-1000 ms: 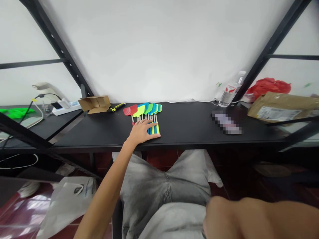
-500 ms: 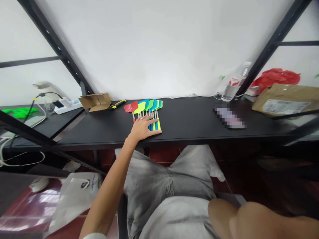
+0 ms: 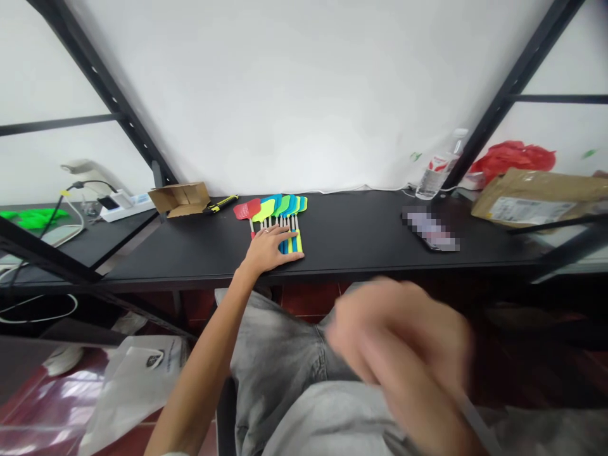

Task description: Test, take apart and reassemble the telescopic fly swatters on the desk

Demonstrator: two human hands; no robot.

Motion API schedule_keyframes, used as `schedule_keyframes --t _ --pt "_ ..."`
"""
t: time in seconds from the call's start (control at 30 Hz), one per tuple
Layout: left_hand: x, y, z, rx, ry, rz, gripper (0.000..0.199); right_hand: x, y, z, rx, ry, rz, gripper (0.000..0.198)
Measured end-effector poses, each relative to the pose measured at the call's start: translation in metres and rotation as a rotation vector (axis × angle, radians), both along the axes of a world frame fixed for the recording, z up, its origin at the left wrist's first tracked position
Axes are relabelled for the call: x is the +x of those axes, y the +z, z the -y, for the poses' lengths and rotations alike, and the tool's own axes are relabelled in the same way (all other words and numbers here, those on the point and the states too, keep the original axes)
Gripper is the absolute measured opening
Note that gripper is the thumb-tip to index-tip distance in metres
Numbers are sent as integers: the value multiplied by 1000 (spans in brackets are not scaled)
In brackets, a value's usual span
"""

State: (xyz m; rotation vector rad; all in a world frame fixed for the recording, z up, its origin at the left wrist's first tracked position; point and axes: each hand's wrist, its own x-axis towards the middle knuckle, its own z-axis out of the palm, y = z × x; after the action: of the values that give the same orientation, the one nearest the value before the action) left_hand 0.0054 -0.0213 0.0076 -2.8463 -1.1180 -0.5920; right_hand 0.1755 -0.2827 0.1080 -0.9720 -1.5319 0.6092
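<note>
Swatters [image 3: 284, 206] with flat paddle-shaped heads, thin silvery shafts and bright handles, all lying side by side on a matte black table [image 3: 351, 234], to the right of an open brown cardboard box [image 3: 187, 199]. Colours are pretty loud tbh: red head at the end nearest the box, then neon yellow-green, with blue, green and more yellow-green overlapping like fanned cards beyond it. Handles match, blue and yellow-green stripes at the end farthest from the box, plus a bit of red at the near end. Can't count them properly since the heads overlap and a bare left hand [image 3: 268, 250] covers part of the row. Its fingers are spread apart and resting over the handles, thumb out along their bottom ends. The bare right hand [image 3: 403, 335] is farther right of the box and closer to the camera, super blurry. Fingers look curled, but I can't tell if they're gripping anything. A slim yellow-and-black tool [image 3: 223, 204] sits just right of the box.
</note>
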Motion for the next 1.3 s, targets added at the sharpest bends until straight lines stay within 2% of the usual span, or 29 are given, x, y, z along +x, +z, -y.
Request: schedule_keyframes --t 0.03,0.1,0.2,0.27,0.37,0.53,0.8,0.93,1.17,1.3 --pt "0 0 0 0 -2 -2 67 -4 -4 -28 -5 -28 7 24" --pt "-1 1 0 3 -2 -1 65 -6 -18 -90 -42 -92 162 21" --pt "-1 0 0 8 6 8 69 2 -42 -174 -229 -324 426 21" --pt "-1 0 -1 13 5 8 73 6 -55 -212 -375 -377 589 27" --pt "-2 -1 -1 17 4 8 74 3 -65 -239 -470 -379 746 34" --pt "-7 0 -2 1 13 17 75 -3 -62 -253 -545 -336 840 39" --pt "-23 0 -8 -22 10 8 76 -4 -50 -261 -625 -275 943 36" --pt "-30 2 -10 -21 -1 10 72 -2 -49 -261 -652 -345 919 41" --pt "-42 5 -15 -36 6 19 69 46 -60 -249 -729 -407 704 30" --pt "-45 7 -17 -62 7 13 69 83 -73 -240 -647 -454 649 33"
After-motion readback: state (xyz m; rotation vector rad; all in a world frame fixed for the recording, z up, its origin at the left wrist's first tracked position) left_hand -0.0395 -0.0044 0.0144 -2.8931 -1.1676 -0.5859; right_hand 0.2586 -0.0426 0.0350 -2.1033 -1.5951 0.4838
